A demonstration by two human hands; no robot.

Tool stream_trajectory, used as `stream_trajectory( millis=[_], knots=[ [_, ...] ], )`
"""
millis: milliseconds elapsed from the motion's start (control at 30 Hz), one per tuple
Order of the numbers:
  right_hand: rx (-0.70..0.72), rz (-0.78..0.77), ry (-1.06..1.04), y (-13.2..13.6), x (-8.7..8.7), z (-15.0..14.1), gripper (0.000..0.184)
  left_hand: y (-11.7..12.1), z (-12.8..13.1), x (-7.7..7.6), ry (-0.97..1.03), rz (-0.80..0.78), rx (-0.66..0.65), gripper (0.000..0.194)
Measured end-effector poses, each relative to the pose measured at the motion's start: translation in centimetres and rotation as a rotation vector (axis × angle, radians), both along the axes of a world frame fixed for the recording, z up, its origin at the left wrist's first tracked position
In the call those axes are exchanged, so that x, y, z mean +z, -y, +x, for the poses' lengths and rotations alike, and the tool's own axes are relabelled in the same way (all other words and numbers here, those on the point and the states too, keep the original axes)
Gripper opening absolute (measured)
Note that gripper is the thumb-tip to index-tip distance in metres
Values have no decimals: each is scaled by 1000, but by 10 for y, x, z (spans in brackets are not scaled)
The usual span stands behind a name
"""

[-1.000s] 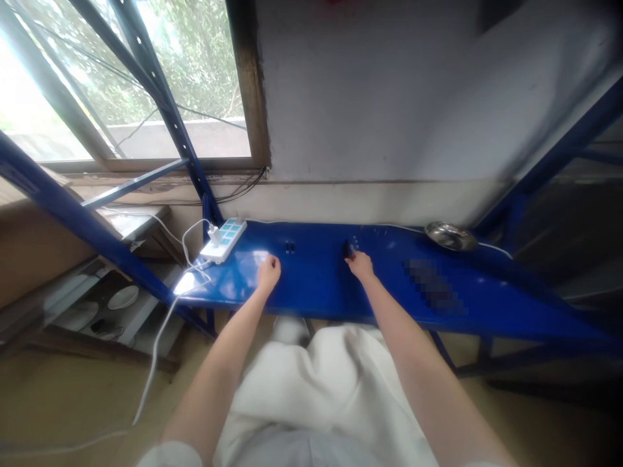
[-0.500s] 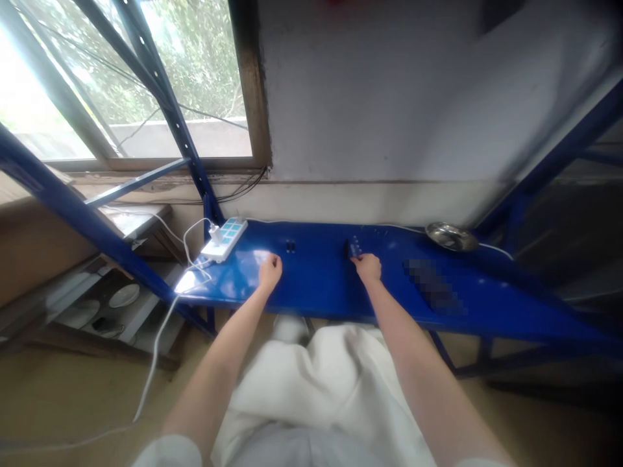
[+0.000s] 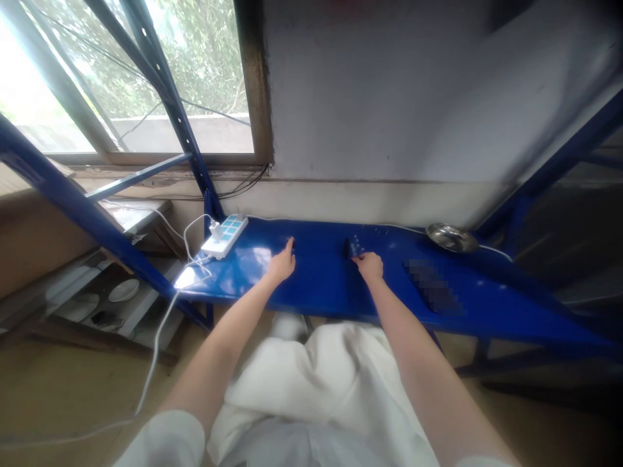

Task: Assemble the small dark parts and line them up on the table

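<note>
My left hand is over the blue tabletop with its index finger stretched forward and the others partly curled. It covers the spot where two small dark pieces lay, and nothing shows clearly in its fingers. My right hand is closed, thumb and fingers pinching the near end of a small dark block with clear round bumps. The block rests on or just above the table; its exact kind is too small to make out.
A white power strip with a plug and cord lies on the left of the blue table. At the right are a shiny metal dish and a blurred dark object. Blue rack posts rise at the left.
My left hand has moved forward and right from beside the two small dark pieces, its index finger now extended over them. My right hand stays at the bumpy block.
</note>
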State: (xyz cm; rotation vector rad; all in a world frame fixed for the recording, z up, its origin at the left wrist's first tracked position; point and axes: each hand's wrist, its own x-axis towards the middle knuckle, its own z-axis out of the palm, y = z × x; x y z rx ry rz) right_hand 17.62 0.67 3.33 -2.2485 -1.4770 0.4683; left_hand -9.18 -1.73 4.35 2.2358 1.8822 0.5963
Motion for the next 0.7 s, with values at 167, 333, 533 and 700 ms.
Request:
stream_trajectory(
  millis=[167,333,533,700],
  knots=[
    [14,26,10,1,-1,1,29,-10,9,0,-33,-72,28,63],
    [26,37,14,0,-3,2,29,-20,16,2,-56,-131,78,64],
    [29,26,8,0,-3,3,30,-29,21,4,-104,-139,130,53],
    [36,31,14,0,-4,3,31,-34,22,4,-127,-46,106,36]
  ],
)
